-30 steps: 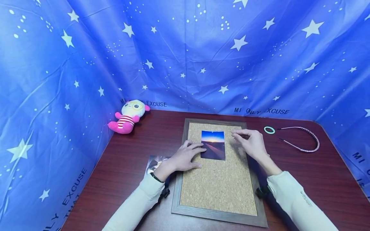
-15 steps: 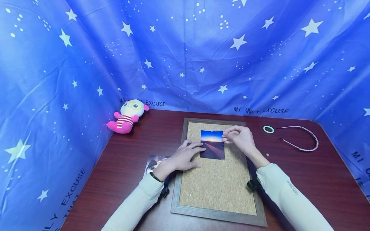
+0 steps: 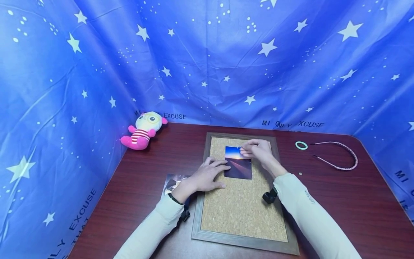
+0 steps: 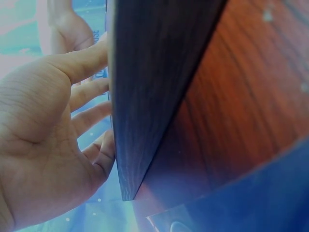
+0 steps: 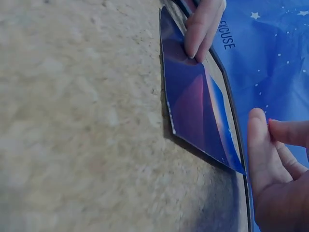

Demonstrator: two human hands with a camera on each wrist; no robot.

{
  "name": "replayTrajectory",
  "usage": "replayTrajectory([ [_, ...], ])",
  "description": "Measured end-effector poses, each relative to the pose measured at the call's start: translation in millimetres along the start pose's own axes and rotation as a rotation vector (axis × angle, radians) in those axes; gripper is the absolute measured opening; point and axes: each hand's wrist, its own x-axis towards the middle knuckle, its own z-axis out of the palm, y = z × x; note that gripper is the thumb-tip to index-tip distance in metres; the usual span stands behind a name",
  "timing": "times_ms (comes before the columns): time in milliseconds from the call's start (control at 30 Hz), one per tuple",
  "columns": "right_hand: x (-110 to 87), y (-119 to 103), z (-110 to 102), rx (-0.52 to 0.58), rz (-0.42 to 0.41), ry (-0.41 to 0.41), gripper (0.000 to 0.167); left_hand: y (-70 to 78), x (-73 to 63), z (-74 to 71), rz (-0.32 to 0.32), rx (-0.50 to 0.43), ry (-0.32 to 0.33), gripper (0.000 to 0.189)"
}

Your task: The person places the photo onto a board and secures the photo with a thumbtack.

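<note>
A sunset road photo lies flat on the cork board, which has a grey-brown wooden frame. My left hand rests on the board, its spread fingertips touching the photo's left edge. Over the photo's upper right, my right hand pinches a small red pin between thumb and index finger. Most of that pin is hidden by the fingertips. The right wrist view has the photo's near edge slightly raised off the cork.
Partly under my left forearm lies a second photo. A pink plush toy sits at the back left. To the right are a green ring, a headband and a small pale disc. Starred blue curtains surround the table.
My right hand has moved left from the cork beside the photo to over its upper part, uncovering the pale disc on the table. The left hand has stayed put.
</note>
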Motion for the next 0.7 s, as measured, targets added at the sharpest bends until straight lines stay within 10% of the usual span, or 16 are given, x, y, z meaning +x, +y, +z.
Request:
replayTrajectory([
  [700,11.8,6.0,15.8,-0.199,0.108,0.179,0.03,-0.9,-0.5,2.5,0.002,0.008,0.008,0.066],
])
